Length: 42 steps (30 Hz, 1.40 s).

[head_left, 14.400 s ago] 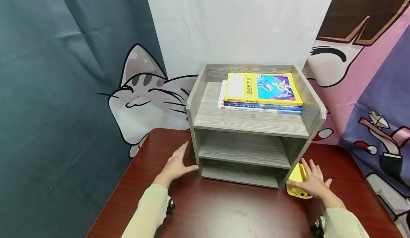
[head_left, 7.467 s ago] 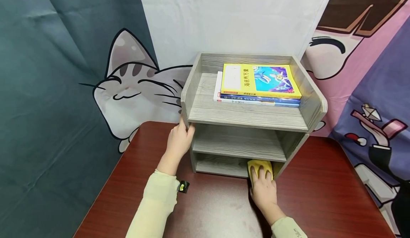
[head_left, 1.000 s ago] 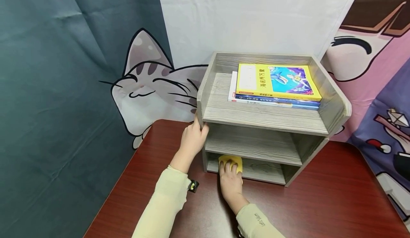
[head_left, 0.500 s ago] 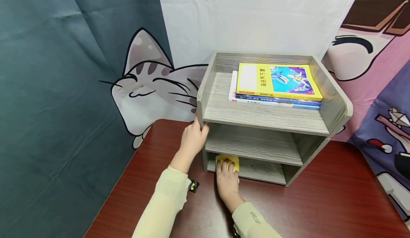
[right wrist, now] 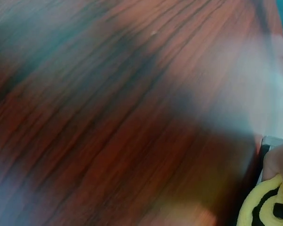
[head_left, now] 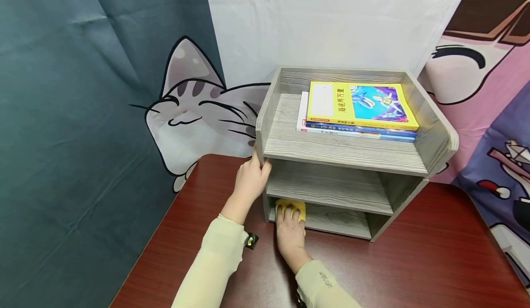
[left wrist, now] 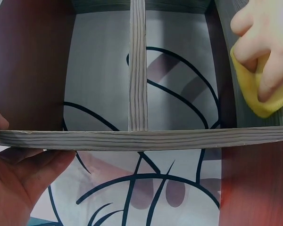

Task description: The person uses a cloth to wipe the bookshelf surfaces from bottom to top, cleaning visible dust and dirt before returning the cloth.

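A small grey wood-grain shelf unit (head_left: 329, 183) stands on the table. My left hand (head_left: 250, 179) grips its left side panel near the front edge; the left wrist view shows the thumb (left wrist: 0, 120) on one face and the fingers (left wrist: 52, 169) on the other. My right hand (head_left: 290, 236) reaches into the lowest compartment, holding a yellow cloth (head_left: 302, 209) on the bottom board, near the left end. Its fingers are bent into the cloth in the left wrist view. Black marks show on the folded cloth (right wrist: 247, 207) in the right wrist view, at the corner.
Books (head_left: 356, 105) lie stacked on the unit's top board, a yellow one uppermost, toward the right. The middle board (head_left: 327, 195) sits close above my right hand. Red-brown table (head_left: 439, 252) surrounds the unit, with printed curtains (head_left: 182, 110) behind.
My left hand has taken hold of the side panel. My right hand has taken the cloth from beside the unit into the lowest compartment and slid it from the right end to the left.
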Each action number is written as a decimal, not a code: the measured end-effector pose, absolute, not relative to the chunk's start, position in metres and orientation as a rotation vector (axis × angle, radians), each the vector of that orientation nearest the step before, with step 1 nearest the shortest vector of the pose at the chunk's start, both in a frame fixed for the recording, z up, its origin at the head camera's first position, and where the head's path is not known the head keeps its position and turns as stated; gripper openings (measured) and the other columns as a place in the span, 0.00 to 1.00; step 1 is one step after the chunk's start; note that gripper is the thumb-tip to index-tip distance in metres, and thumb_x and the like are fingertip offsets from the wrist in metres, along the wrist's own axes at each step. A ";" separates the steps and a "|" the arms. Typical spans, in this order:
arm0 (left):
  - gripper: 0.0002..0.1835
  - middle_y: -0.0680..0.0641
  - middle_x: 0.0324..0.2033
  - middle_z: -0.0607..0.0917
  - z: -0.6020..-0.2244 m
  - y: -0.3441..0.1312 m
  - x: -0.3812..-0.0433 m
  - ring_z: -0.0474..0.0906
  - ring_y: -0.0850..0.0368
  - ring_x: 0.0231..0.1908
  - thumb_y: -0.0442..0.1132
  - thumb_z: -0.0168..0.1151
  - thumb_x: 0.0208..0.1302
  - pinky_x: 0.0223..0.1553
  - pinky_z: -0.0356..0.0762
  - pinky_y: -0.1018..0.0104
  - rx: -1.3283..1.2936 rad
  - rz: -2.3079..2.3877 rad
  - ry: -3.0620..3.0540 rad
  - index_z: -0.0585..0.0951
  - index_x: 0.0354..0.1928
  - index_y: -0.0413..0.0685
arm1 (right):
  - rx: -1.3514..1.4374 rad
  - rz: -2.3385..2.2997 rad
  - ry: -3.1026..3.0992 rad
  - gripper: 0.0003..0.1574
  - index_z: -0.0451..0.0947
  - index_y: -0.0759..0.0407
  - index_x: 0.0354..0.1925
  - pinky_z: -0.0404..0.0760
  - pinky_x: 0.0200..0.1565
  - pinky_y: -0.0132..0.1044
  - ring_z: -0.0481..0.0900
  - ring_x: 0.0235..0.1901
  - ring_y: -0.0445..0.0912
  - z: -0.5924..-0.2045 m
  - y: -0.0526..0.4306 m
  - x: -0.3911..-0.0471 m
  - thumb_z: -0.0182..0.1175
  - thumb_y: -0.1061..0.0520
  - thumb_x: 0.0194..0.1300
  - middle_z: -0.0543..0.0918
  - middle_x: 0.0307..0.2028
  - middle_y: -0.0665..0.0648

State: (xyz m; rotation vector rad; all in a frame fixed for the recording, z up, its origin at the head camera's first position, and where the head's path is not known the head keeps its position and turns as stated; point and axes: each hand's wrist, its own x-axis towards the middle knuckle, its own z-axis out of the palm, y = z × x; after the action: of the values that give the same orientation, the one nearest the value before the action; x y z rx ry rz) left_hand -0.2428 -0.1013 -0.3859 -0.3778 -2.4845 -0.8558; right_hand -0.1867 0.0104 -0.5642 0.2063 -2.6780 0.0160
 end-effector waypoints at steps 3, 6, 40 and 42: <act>0.31 0.35 0.30 0.84 -0.386 -0.101 -0.243 0.80 0.39 0.26 0.44 0.46 0.65 0.26 0.72 0.47 -0.376 -0.858 -2.482 0.57 0.68 0.39 | 0.206 0.022 -2.686 0.29 0.71 0.58 0.57 0.70 0.31 0.49 0.68 0.46 0.62 -0.563 0.007 -0.187 0.35 0.59 0.60 0.72 0.47 0.64; 0.31 0.35 0.30 0.84 -0.385 -0.101 -0.242 0.79 0.39 0.25 0.43 0.46 0.65 0.26 0.72 0.47 -0.377 -0.859 -2.478 0.57 0.68 0.38 | 0.210 0.039 -2.691 0.29 0.71 0.58 0.57 0.70 0.31 0.48 0.68 0.46 0.62 -0.562 0.003 -0.187 0.37 0.60 0.60 0.71 0.47 0.64; 0.30 0.38 0.25 0.83 -0.386 -0.101 -0.242 0.78 0.42 0.21 0.44 0.46 0.65 0.23 0.71 0.49 -0.369 -0.846 -2.456 0.59 0.67 0.39 | -0.006 1.103 -2.552 0.53 0.64 0.64 0.62 0.75 0.40 0.52 0.62 0.51 0.59 -0.558 -0.007 -0.187 0.70 0.64 0.32 0.64 0.54 0.68; 0.30 0.38 0.24 0.83 -0.387 -0.100 -0.243 0.78 0.41 0.21 0.44 0.46 0.65 0.23 0.71 0.49 -0.372 -0.846 -2.450 0.59 0.67 0.39 | -0.006 1.143 -2.538 0.53 0.63 0.65 0.62 0.74 0.41 0.52 0.62 0.50 0.59 -0.557 -0.007 -0.187 0.69 0.65 0.33 0.65 0.54 0.68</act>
State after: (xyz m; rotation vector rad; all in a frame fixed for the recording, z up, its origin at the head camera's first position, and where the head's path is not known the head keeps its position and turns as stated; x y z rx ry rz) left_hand -0.2427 -0.1002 -0.3866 -0.3716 -2.4500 -0.8459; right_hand -0.1868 -0.0068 -0.5574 -0.0064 -2.5382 1.1430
